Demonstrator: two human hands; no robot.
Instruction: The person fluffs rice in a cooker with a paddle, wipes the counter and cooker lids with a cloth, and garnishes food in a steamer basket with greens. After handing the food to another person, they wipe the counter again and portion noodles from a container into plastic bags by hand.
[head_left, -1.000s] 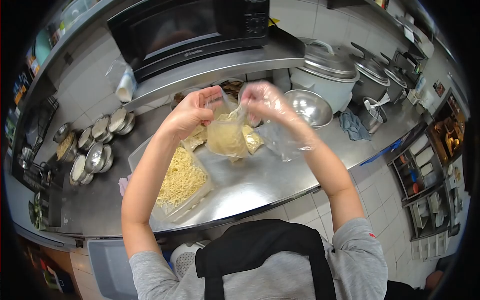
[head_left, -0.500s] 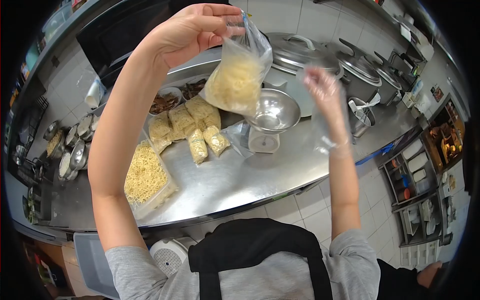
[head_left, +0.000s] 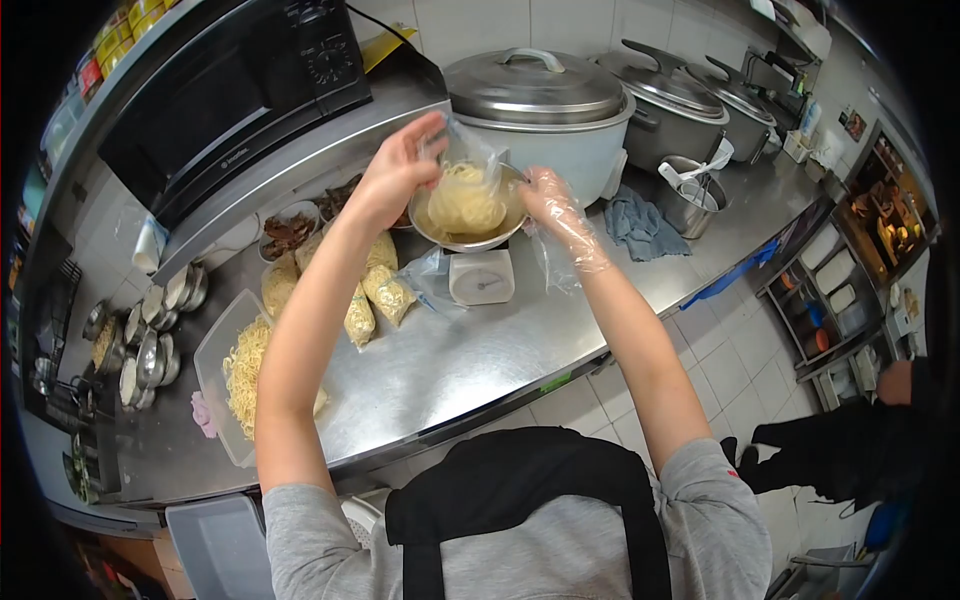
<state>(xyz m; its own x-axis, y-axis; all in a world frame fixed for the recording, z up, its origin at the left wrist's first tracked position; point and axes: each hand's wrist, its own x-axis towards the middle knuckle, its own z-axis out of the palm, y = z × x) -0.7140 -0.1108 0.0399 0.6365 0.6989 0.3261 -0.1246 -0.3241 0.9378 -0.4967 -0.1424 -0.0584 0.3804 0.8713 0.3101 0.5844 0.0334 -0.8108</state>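
My left hand [head_left: 398,172] pinches the top of a clear plastic bag of yellow noodles [head_left: 465,196]. The bag rests in a steel bowl [head_left: 432,230] that sits on a small white scale [head_left: 481,278]. My right hand [head_left: 553,203], in a loose clear plastic glove, sits at the bowl's right rim, close to the bag; I cannot tell if it touches the bag. Several filled noodle bags [head_left: 372,282] lie on the steel counter [head_left: 470,350] left of the scale. A clear tub of loose noodles [head_left: 238,376] stands further left.
A large rice cooker [head_left: 545,110] stands behind the bowl, with two more pots [head_left: 690,105] to its right. A black microwave [head_left: 220,100] sits on a shelf at the back left. Small steel bowls [head_left: 150,350] crowd the far left. A grey cloth [head_left: 640,225] lies right of the scale.
My left hand came down from high in the air and set the noodle bag into the bowl on the scale. My right hand moved in to the bowl's rim.
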